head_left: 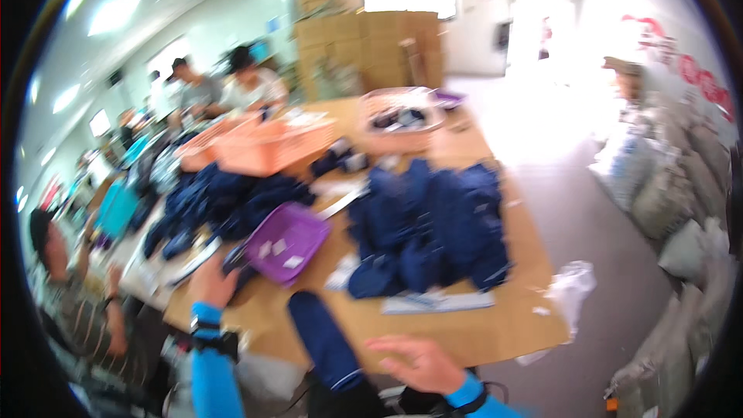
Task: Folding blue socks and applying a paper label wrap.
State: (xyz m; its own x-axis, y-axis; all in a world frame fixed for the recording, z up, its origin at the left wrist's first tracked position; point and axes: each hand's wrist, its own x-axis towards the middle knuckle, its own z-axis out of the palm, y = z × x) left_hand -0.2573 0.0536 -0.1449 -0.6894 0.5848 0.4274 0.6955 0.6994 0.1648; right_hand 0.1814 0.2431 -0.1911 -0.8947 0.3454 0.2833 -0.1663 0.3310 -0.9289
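Dark blue folded garment lies on desk near edge, between both hands. Left hand reaches toward purple tray, grip unclear through blur. Right hand open, fingers spread, holding nothing. Risk: garment overhangs edge, sleeve brush could slide it off.

A dark blue cloth roll and a purple tray

The long dark blue roll lies at the near edge of the desk, pointing away. The purple tray sits tilted further back to the left, with small white bits inside.
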